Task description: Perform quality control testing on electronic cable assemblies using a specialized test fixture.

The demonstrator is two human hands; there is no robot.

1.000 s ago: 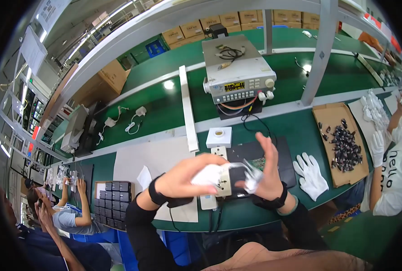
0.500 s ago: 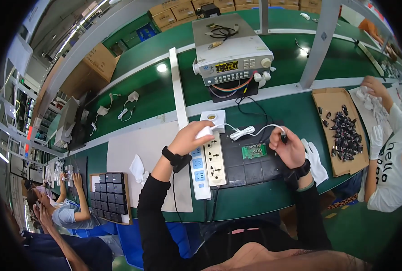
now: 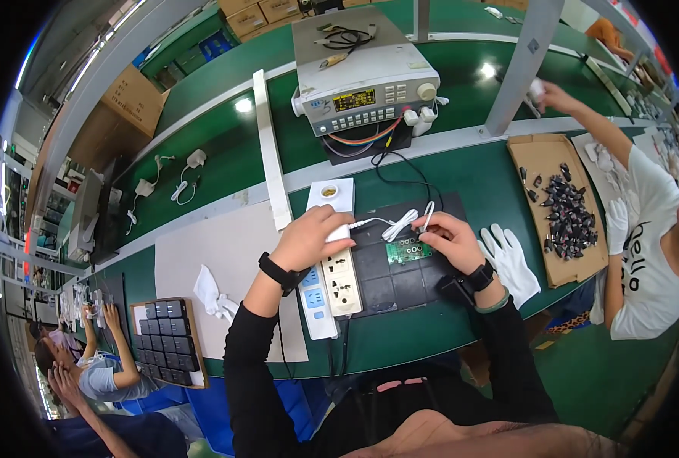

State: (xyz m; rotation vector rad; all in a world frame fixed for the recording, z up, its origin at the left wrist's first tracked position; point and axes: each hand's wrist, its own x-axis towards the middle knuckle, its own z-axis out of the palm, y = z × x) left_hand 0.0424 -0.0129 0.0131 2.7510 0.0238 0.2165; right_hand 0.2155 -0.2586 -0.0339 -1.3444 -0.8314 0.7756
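Note:
My left hand (image 3: 307, 238) is closed around a white power adapter (image 3: 340, 233) at the upper end of a cream power strip (image 3: 345, 296). Whether its prongs sit in a socket is hidden. From the adapter a white cable (image 3: 400, 227), bundled in the middle, runs to my right hand (image 3: 455, 243). There my fingers pinch the cable's end with a small dark connector, mostly covered, at the upper right of a green circuit board (image 3: 407, 251). The board lies on a black mat (image 3: 400, 286). I cannot tell whether the connector touches it.
An instrument (image 3: 366, 88) with a lit display stands behind. White gloves (image 3: 513, 263) and a cardboard tray (image 3: 561, 267) of small black connectors lie right. Black blocks fill a box (image 3: 168, 340) at left. A co-worker's arm (image 3: 603, 126) reaches across at far right.
My right hand has moved left and down, bringing the cable's end from beside the circuit board to its edge. My left hand still holds the adapter. The view has shifted slightly.

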